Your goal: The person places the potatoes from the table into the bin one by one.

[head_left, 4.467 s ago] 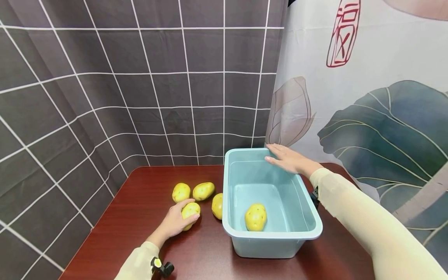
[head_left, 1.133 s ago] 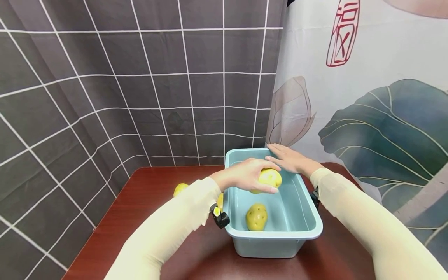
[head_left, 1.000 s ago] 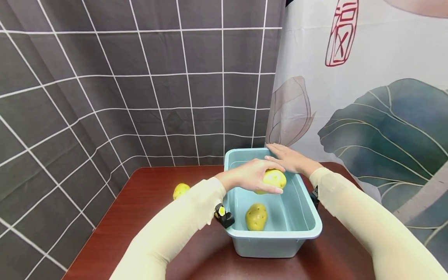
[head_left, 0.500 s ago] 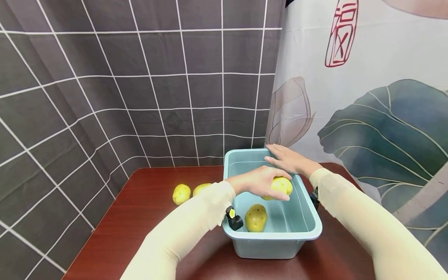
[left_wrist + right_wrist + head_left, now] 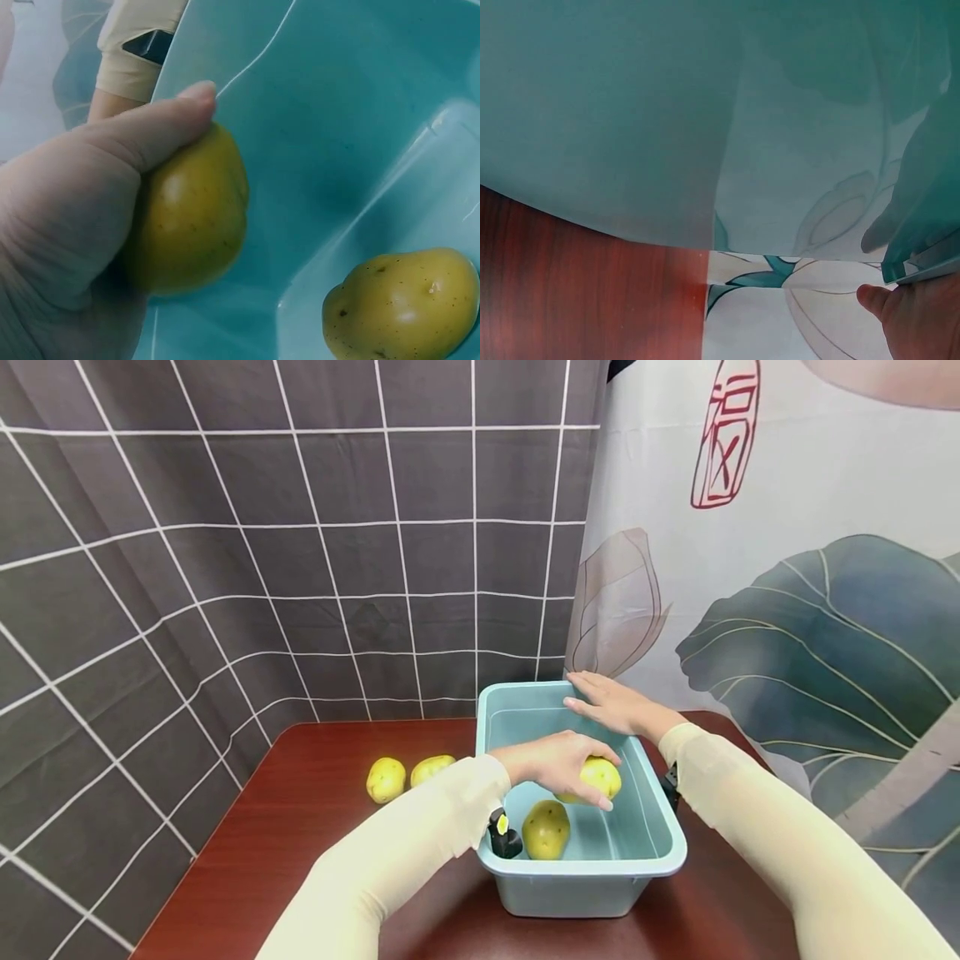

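Observation:
My left hand (image 5: 551, 762) grips a yellow potato (image 5: 603, 776) inside the light blue plastic basin (image 5: 581, 867). In the left wrist view, the thumb lies along the top of this held potato (image 5: 196, 217), against the palm. A second potato (image 5: 546, 831) lies on the basin floor, nearer the front, apart from the held one. My right hand (image 5: 611, 703) rests at the basin's far right corner, its fingers extended over the rim and the thumb towards the inside. The right wrist view shows that hand (image 5: 922, 319) at the rim, seen past the basin's outer wall.
Two more potatoes, a rounder one (image 5: 386, 780) and a longer one (image 5: 432, 768), lie on the dark red wooden table (image 5: 247, 860) left of the basin. The left sleeve (image 5: 405, 843) crosses the basin's left rim. A grey grid curtain (image 5: 337, 560) hangs behind.
My left hand has picked up a potato from the table, carried it right over the basin, and lowered it further in. My right hand stays at the rim; a potato beside the basin is now hidden.

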The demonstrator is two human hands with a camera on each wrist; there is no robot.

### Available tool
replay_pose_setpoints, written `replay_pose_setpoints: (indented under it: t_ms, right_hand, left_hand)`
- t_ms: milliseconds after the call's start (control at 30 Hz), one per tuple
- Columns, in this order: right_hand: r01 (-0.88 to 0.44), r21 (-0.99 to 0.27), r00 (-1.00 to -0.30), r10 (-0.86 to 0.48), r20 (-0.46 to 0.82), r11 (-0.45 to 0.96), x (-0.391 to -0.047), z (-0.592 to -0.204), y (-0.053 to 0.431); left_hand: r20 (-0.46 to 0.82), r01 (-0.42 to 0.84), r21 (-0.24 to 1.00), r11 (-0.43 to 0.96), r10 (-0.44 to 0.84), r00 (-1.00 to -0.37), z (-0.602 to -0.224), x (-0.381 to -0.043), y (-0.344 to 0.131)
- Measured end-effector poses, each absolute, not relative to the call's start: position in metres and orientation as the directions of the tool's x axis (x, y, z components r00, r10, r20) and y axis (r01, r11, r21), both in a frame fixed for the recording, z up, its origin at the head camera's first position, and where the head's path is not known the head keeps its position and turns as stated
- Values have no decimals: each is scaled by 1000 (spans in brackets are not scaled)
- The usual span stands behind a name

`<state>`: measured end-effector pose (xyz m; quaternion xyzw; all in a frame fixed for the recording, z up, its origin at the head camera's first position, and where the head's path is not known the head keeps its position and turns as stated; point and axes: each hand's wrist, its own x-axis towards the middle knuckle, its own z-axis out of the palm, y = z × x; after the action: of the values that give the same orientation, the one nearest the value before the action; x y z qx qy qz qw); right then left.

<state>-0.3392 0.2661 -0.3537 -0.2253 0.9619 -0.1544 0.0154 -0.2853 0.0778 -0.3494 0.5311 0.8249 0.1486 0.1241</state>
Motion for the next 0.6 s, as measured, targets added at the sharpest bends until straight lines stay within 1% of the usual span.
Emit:
replay_pose_setpoints:
  t_ms: [167, 600]
  right_hand:
    - [-427, -301, -899, -435, 44, 852, -339, -354, 266]
    - [-429, -310, -898, -436, 49, 849, -339, -356, 266]
  left_hand:
    - [-87, 846, 350, 403, 913, -399, -353, -287, 76]
    - [-267, 840, 305, 449, 887, -377, -361, -284, 75]
